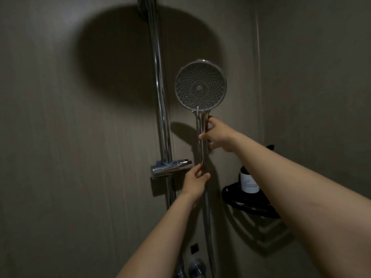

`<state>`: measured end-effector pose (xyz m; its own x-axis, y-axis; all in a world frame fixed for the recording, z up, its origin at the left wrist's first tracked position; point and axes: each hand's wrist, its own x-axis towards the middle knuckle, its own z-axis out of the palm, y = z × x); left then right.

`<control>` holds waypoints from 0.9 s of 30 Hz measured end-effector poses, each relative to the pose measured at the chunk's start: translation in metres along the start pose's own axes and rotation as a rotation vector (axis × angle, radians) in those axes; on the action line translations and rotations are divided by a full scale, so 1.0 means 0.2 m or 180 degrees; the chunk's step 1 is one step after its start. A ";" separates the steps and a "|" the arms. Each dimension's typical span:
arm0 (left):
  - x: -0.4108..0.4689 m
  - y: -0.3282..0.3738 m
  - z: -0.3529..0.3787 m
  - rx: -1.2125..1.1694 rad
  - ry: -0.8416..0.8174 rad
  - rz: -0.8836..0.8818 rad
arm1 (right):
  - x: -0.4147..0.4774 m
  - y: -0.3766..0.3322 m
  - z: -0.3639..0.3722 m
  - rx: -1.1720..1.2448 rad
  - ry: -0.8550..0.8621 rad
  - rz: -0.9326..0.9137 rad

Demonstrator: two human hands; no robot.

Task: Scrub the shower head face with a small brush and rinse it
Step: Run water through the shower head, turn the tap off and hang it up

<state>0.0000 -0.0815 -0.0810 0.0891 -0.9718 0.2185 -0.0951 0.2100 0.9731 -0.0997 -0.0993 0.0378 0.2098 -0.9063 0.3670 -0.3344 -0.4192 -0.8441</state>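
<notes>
Two bare forearms reach up from the bottom edge of the frame, so elbows and body are cut off. The left hand (195,180) is the lower of the two: its fingers are closed on the bottom end of the shower head's chrome handle, where the hose (207,227) joins, thumb to the right of the stem. Exactly how tightly they pinch is hard to judge in the dim light. Higher up, the right hand (217,135) wraps the handle's middle from the right side, fingers curled round it and the thumb lying across its front.

The shower head (200,86) stands upright above both hands, its round face turned toward the camera, ringed with small nozzles around a central dot. It is held just to the right of the vertical chrome rail (160,97) and apart from it. The slider bracket (170,168) on that rail sits just left of the left hand.

To the right, a dark corner shelf (247,199) carries a bottle (249,180) with a pale label; the right forearm covers part of both, and the label's print is too small to read. At the bottom, the mixer valve (195,267) is partly cut off and murky. On the wall (60,137) behind, a large round shadow spreads at upper left.
</notes>
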 end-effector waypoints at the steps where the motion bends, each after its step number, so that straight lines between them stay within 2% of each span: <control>1: 0.01 -0.03 -0.01 0.0072 0.0003 -0.0080 | 0.02 -0.01 0.01 0.0032 -0.0023 0.0010; 4: 0.03 -0.09 -0.04 0.0041 0.0130 -0.0300 | 0.05 -0.06 0.03 0.0322 -0.0118 0.0023; 14: 0.07 -0.10 -0.03 -0.0679 0.0946 -0.0343 | 0.08 -0.15 0.03 0.0510 -0.0347 -0.0009; 27: 0.00 -0.05 0.03 -0.0693 0.1424 -0.0569 | 0.05 -0.17 0.04 0.0594 -0.0738 -0.0030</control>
<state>-0.0044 -0.0843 -0.0919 0.5040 -0.8636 0.0116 0.1640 0.1089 0.9804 -0.0784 -0.0934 0.0663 0.4235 -0.8568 0.2943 -0.1611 -0.3909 -0.9062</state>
